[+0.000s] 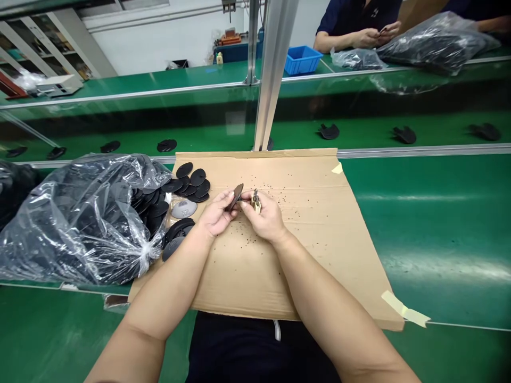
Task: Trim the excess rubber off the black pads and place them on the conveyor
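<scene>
We saw the left hand [217, 215] with its grip clamped on a dark disc [235, 197], held tilted and nearly edge-on above the cardboard [303, 260]. Our right hand [269, 218] had its grip closed around a small brassy tool [256, 202], whose fingers and thumb came right up beside the disc; we could not tell whether the tool's tip touched it. Dark crumbs [249, 240] lay scattered over the cardboard beneath and beyond both hands. To our left, a clear plastic bag [83, 213] full of black discs lay on the green tabletop [431, 223], with its mouth facing the cardboard. Loose discs [197, 178] overlapped in a pile near the cardboard's far left corner, and a grey disc [183, 209] lay just below them. Pale tape [405, 309] stuck to the near right corner. Farther off, a blue bin [303, 60] stood near a co-worker's hands [369, 38], and black pieces [329, 132] lay in a spaced row behind the cardboard.
</scene>
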The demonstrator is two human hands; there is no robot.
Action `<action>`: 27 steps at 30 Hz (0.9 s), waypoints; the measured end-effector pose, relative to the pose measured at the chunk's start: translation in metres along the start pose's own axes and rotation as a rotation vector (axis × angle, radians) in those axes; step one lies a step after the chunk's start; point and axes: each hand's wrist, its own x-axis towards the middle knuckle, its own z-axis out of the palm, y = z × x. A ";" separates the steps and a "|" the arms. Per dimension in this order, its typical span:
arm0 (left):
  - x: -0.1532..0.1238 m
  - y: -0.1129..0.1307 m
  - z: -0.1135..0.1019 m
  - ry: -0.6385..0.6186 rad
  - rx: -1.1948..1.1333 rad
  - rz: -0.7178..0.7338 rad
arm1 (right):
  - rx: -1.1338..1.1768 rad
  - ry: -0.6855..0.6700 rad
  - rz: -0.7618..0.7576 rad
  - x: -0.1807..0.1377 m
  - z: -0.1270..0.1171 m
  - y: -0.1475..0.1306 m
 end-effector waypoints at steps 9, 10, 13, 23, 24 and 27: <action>-0.003 -0.010 0.001 -0.082 0.039 0.010 | -0.376 -0.012 -0.274 -0.001 -0.002 -0.001; -0.004 -0.011 0.001 -0.076 0.041 0.022 | -0.402 -0.009 -0.277 -0.002 -0.001 -0.001; -0.006 -0.011 0.003 -0.057 0.045 0.052 | -0.412 0.012 -0.306 -0.002 0.004 0.000; 0.046 0.040 0.006 0.622 0.582 0.700 | -0.071 0.438 0.088 0.006 0.009 0.022; 0.059 0.053 0.006 0.659 0.752 0.755 | -0.069 0.465 0.098 0.008 0.008 0.024; 0.098 0.089 0.013 0.656 1.262 0.824 | -0.080 0.487 0.096 0.010 0.006 0.025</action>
